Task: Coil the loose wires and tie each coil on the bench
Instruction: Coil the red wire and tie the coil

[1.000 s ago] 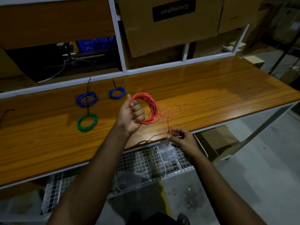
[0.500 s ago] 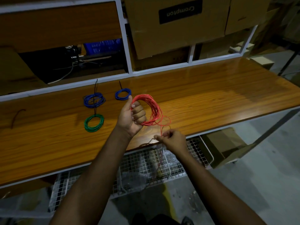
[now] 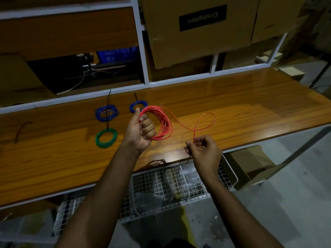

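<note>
My left hand (image 3: 139,130) grips a red wire coil (image 3: 162,124) upright above the wooden bench (image 3: 232,108). A loose red strand (image 3: 204,120) runs from the coil, loops over the bench and ends in the pinched fingers of my right hand (image 3: 204,151) at the front edge. On the bench to the left lie a larger blue coil (image 3: 107,113), a smaller blue coil (image 3: 138,105) partly behind my left thumb, and a green coil (image 3: 106,138), with black ties sticking out of them.
A short dark tie (image 3: 22,129) lies at the bench's far left. Cardboard boxes (image 3: 197,29) fill the white-framed shelf behind. A wire-mesh basket (image 3: 172,183) hangs under the front edge, with another box (image 3: 250,165) on the floor to the right.
My right hand has moved right and slightly away from the coil, drawing the loose red strand out into a wider loop. My left hand keeps its hold on the coil.
</note>
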Available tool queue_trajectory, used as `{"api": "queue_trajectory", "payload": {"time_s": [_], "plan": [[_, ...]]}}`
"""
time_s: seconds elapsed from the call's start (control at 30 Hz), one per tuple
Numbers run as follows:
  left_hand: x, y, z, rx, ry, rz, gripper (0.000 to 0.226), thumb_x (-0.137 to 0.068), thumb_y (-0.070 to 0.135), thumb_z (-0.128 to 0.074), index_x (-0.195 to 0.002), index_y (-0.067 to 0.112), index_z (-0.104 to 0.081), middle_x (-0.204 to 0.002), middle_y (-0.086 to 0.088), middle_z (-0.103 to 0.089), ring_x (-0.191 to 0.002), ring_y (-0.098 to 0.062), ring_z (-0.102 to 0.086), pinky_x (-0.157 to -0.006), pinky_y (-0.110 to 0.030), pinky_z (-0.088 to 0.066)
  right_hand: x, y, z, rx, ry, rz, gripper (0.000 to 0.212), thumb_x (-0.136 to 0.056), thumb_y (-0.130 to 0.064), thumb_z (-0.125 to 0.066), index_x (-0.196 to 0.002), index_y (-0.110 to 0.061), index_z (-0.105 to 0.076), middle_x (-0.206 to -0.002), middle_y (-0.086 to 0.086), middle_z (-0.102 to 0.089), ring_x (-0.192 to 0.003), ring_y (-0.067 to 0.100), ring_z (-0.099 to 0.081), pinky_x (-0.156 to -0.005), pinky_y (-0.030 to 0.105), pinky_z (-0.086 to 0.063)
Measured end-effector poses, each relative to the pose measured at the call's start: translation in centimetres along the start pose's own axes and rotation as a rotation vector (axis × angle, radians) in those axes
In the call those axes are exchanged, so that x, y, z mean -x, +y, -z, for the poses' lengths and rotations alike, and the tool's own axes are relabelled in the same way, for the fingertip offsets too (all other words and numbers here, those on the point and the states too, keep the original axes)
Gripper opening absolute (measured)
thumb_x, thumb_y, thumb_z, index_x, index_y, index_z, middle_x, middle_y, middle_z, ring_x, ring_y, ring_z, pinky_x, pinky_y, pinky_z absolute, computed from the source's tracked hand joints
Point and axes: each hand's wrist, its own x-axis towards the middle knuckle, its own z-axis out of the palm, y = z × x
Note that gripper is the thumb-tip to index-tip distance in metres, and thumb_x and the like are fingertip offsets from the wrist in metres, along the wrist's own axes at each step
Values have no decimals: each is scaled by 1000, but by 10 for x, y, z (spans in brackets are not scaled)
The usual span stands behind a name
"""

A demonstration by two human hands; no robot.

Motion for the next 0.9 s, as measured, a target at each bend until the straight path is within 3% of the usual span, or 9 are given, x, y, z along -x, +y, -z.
{"api": "queue_trajectory", "payload": {"time_s": [0.1, 0.27, 0.4, 0.53, 0.63, 0.73, 0.83, 0.9], "plan": [[-1, -2, -2, -34, 12, -20, 54, -103, 47, -34, -57, 21, -44, -39, 9, -27, -30, -3, -24, -29, -17, -17, 7, -19, 7, -79, -35, 39, 10, -87, -5, -73, -86, -1, -64, -75, 12, -71, -64, 17, -74, -54, 26, -58], [-4, -11, -3, -141, 17, -17, 47, -103, 47, -33, -65, 21, -38, -42, 9, -25, -31, -3, -22, -30, -17, -17, 7, -48, 19, -129, -74, 33, 11, -93, -11, -67, -87, -1, -65, -76, 15, -70, -66, 20, -75, -46, 33, -58], [-3, -21, 2, -232, 64, -18, 44, -103, 46, -35, -68, 20, -36, -45, 9, -24, -33, -4, -20, -32, -18, -16, -3, -60, 30, -108, -24, 52, 15, -98, -18, -61, -87, -8, -66, -75, 10, -73, -66, 17, -74, -40, 23, -46], [-1, -22, 5, -251, 67, -28, 42, -104, 45, -34, -69, 21, -36, -46, 9, -24, -34, -5, -19, -35, -20, -12, -18, -60, 43, -129, 62, 1, 23, -101, -21, -55, -81, -14, -66, -73, 7, -73, -62, 16, -72, -49, 16, -45], [2, -18, 4, -246, 52, -37, 43, -103, 45, -35, -69, 20, -36, -47, 8, -24, -34, -5, -19, -35, -20, -13, -28, -51, 51, -125, 129, -46, 27, -103, -22, -52, -81, -14, -65, -72, 6, -72, -63, 18, -71, -65, 30, -56], [4, -13, 3, -226, -7, -6, 43, -103, 46, -35, -69, 21, -37, -46, 9, -25, -34, -5, -21, -32, -18, -18, -38, -41, 58, -105, 154, -111, 28, -104, -19, -47, -83, -11, -63, -74, 8, -69, -61, 18, -66, -64, 33, -56], [8, -12, 0, -170, -87, 48, 45, -102, 48, -34, -66, 21, -39, -44, 9, -27, -33, -3, -23, -32, -17, -18, -50, -24, 63, 93, 157, -165, 28, -104, -18, -46, -88, -6, -65, -77, 10, -69, -59, 20, -62, -55, 30, -51], [10, -12, -2, -113, -132, 84, 47, -101, 49, -34, -63, 21, -42, -42, 9, -28, -34, -3, -19, -33, -18, -15, -56, -10, 66, 350, 137, -152, 27, -102, -16, -48, -87, -8, -69, -81, 11, -71, -69, 27, -65, -62, 34, -53]]}}
